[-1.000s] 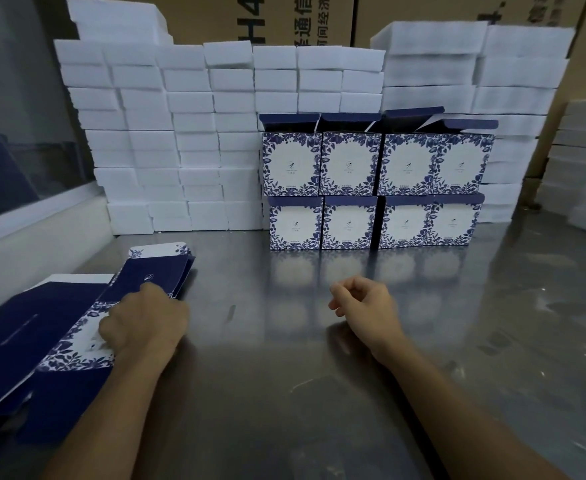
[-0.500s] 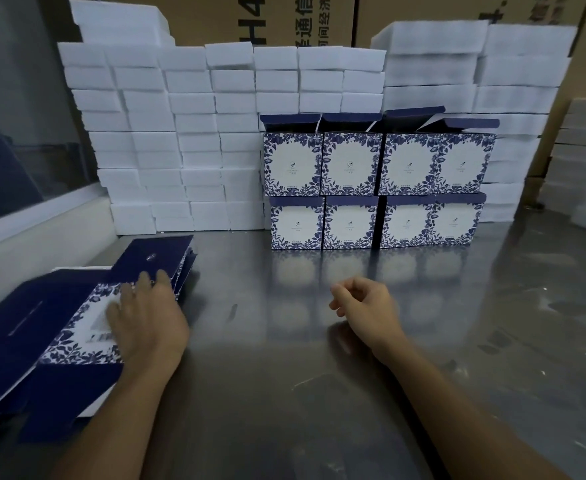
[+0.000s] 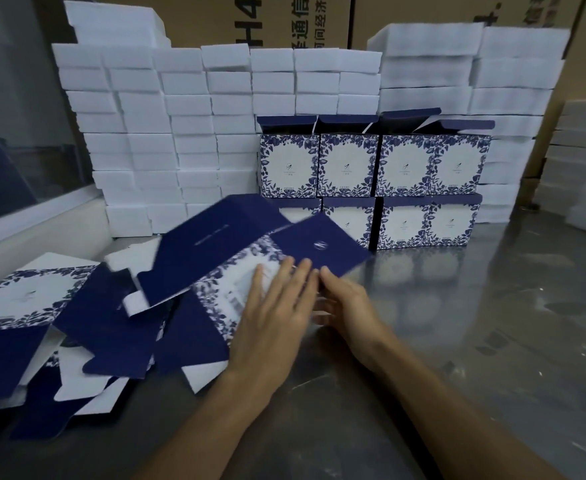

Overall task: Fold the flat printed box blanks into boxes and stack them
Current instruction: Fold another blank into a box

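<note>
A flat box blank (image 3: 215,258), navy with a blue-and-white floral panel, lies tilted near the table's middle, motion-blurred. My left hand (image 3: 274,313) lies on its floral panel with straight fingers. My right hand (image 3: 348,303) touches the blank's right edge beside the navy flap; its fingertips are hidden under the left hand and the card. More flat blanks (image 3: 42,327) sprawl in a loose pile at the left. Folded floral boxes (image 3: 374,181) stand two rows high at the back, lids up.
White foam blocks (image 3: 159,133) are stacked in walls behind and left of the boxes, with more at the right edge (image 3: 582,174). Brown cartons (image 3: 284,19) stand behind them. The steel table (image 3: 475,334) stretches to the right. A window ledge (image 3: 24,223) runs along the left.
My left hand has dragged one blank off the pile rightwards toward the table's middle. My right hand has uncurled and moved left to meet the blank's edge.
</note>
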`<state>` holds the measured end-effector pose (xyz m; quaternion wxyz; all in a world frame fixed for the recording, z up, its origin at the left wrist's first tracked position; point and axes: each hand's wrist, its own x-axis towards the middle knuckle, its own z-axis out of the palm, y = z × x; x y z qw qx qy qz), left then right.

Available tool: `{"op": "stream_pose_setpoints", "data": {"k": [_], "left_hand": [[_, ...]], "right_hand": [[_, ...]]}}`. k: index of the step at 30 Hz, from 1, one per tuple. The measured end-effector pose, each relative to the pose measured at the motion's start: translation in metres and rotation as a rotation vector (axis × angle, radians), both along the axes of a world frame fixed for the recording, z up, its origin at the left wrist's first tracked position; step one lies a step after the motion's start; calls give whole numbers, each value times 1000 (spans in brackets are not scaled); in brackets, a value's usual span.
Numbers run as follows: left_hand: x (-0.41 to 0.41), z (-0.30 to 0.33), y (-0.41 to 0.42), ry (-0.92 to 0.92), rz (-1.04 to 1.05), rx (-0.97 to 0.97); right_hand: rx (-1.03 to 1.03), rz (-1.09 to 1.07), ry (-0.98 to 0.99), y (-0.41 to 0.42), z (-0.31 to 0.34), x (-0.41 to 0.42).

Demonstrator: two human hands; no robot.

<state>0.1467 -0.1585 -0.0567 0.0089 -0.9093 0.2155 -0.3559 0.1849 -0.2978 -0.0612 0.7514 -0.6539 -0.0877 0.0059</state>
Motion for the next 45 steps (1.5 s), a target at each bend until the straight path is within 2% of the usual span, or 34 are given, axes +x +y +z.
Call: {"op": "stream_pose_setpoints", "data": {"k": [4, 8, 12, 16, 18, 22, 24, 27, 30, 32, 35, 39, 43, 45], "left_hand": [[-1, -5, -3, 68, -172, -77], [5, -7, 7, 171, -255, -195], [15, -4, 28, 84, -57, -304], [23, -6, 53, 31, 181, -461], [25, -7, 59, 51, 196, -526], [23, -6, 61, 152, 71, -823], [23, -6, 61, 119, 159, -842], [27, -10, 64, 117, 248, -833], [31, -13, 65, 284, 84, -960], [31, -12, 65, 304, 26, -984], [31, -13, 67, 271, 16, -911], [32, -17, 66, 330, 6, -813], [31, -16, 59, 308, -74, -795], [26, -13, 50, 371, -107, -922]], "right_hand": [[208, 36, 113, 5, -1, 1], [214, -168, 70, 0, -6, 7], [200, -445, 44, -13, -13, 20], [227, -570, 61, -30, -14, 28], [203, -598, 80, -35, -15, 30], [146, -715, 63, -43, -15, 30], [144, -748, 39, -46, -13, 27], [116, -721, 35, -47, -10, 24], [138, -698, 34, -46, -9, 23], [154, -696, 35, -48, -9, 21], [149, -722, 31, -50, -10, 18], [90, -746, -13, -50, -10, 17], [109, -560, -71, -38, -2, 16], [169, -432, -200, -28, 6, 12]]}}
